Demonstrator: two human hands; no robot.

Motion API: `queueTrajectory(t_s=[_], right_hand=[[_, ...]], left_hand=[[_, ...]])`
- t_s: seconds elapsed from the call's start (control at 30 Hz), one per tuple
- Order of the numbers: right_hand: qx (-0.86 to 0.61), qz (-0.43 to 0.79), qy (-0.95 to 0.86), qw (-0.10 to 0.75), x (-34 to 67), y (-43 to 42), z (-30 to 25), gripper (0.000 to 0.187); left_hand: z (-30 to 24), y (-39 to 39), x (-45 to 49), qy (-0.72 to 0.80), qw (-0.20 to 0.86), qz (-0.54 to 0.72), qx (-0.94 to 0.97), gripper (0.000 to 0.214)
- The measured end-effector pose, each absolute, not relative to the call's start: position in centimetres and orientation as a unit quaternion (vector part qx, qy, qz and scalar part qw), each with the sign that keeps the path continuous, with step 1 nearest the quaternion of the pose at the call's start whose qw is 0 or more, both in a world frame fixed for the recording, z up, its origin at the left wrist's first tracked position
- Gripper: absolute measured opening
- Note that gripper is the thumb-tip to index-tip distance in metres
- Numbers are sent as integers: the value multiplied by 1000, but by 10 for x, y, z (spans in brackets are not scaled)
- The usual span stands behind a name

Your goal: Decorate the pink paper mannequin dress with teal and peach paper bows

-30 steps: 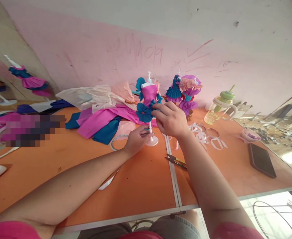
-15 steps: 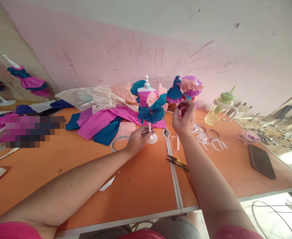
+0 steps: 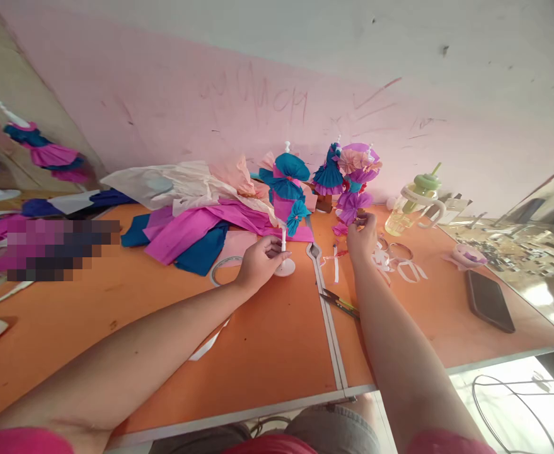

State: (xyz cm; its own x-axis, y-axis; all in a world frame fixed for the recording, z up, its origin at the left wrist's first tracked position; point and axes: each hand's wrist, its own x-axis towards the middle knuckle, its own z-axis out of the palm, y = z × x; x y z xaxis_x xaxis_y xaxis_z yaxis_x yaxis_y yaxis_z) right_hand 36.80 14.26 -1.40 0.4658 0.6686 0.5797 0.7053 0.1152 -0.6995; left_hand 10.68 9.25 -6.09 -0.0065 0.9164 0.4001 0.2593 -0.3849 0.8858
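Note:
My left hand (image 3: 262, 261) is closed round the white pole of a miniature dress form (image 3: 283, 238), just above its round base on the table. The form stands upright, dressed in magenta and teal paper-like material with teal pleated pieces. My right hand (image 3: 362, 238) is at the foot of another dress form (image 3: 352, 200) in purple, peach and teal ruffles. Its fingers are bent together by the lowest purple ruffle; whatever is between them is hidden. Behind stands a third form in a teal dress (image 3: 328, 171). Thread snips (image 3: 340, 304) lie between my forearms.
Magenta and teal sheets (image 3: 186, 236) and a tape roll (image 3: 224, 270) lie left of the form on the orange table (image 3: 163, 366). To the right are white strips (image 3: 411, 271), a bottle (image 3: 406, 211), a small bowl (image 3: 466, 257) and a phone (image 3: 489, 299).
The dress form in my left hand has turned, so teal pleats face me instead of the peach bow. My right hand has moved slightly right and down, beside the purple ruffles.

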Motion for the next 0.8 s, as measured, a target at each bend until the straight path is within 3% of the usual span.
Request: queueTrajectory(t_s=[0.8], right_hand=[[-691, -21, -546, 473, 370, 145, -18, 30]], left_hand=[[-63, 90, 109, 473, 273, 531, 648, 30]])
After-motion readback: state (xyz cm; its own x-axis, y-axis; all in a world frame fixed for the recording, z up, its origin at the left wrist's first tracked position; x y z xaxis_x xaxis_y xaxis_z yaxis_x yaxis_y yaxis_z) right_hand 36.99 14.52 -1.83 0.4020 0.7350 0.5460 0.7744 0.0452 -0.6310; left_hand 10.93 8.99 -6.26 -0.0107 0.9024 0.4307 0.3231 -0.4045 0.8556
